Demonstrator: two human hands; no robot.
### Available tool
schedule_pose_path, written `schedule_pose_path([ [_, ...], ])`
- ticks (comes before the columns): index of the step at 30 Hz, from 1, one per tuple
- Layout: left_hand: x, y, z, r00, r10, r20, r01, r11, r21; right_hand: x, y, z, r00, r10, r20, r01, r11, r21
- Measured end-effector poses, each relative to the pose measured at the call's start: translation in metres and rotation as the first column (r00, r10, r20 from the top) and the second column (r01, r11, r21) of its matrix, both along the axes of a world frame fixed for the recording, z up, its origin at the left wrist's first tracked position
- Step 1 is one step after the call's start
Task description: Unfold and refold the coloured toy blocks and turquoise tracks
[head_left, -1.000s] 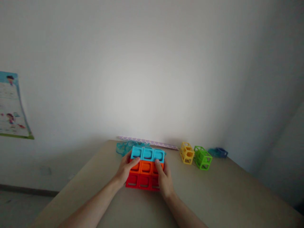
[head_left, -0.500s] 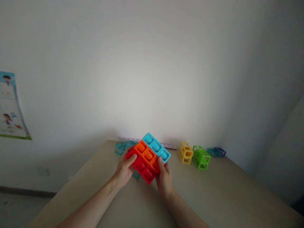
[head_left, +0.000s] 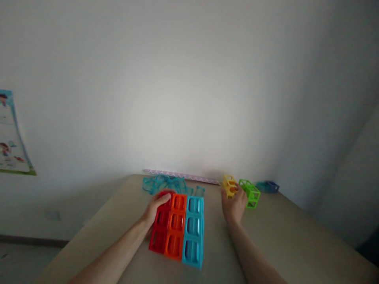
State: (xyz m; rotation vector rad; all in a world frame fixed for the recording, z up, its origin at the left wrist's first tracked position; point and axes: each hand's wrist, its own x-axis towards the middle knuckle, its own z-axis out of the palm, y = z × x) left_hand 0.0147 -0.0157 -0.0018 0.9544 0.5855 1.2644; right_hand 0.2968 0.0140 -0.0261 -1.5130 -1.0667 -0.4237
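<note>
My left hand (head_left: 157, 207) grips the left edge of a flat panel of joined plastic blocks (head_left: 177, 222), its thumb on the front. The panel has a red, an orange and a light blue column, with recessed square cells, and is held up over the table. On the right, my right hand (head_left: 234, 203) has its fingers around a yellow open-frame block piece (head_left: 229, 182), which partly hides behind the hand. Close beside it stands a green open-frame block piece (head_left: 250, 193), apart from the fingers as far as I can see.
Translucent teal pieces (head_left: 166, 183) lie behind the panel on the table (head_left: 278, 240). A long lilac patterned strip (head_left: 183, 176) rests along the wall. Toward the back right corner are a dark blue block (head_left: 272, 186) and more teal material. A poster (head_left: 14, 134) hangs at left.
My right hand has let go of the panel and moved right to the yellow piece. My left hand has turned the panel so its columns run upright, and it sits lower now.
</note>
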Motion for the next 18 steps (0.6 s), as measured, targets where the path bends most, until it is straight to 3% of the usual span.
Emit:
schedule_pose_path([
  [4, 0.004, 0.0, -0.006, 0.979, -0.156, -0.132, 0.168, 0.982, 0.087, 0.009, 0.01, -0.006, 0.976, -0.179, 0.125, 0.197, 0.968, -0.157],
  [8, 0.006, -0.001, -0.012, 0.958, -0.177, -0.225, 0.204, 0.973, 0.104, 0.015, 0.016, -0.008, 0.942, -0.299, 0.151, 0.327, 0.92, -0.218],
  [11, 0.007, -0.001, -0.015, 0.947, -0.182, -0.265, 0.214, 0.972, 0.099, 0.02, 0.018, -0.007, 0.933, -0.33, 0.144, 0.357, 0.902, -0.244],
  [18, 0.007, -0.003, -0.017, 0.879, -0.086, -0.47, 0.211, 0.952, 0.221, 0.03, 0.013, 0.003, 0.904, -0.421, 0.077, 0.427, 0.897, -0.111],
])
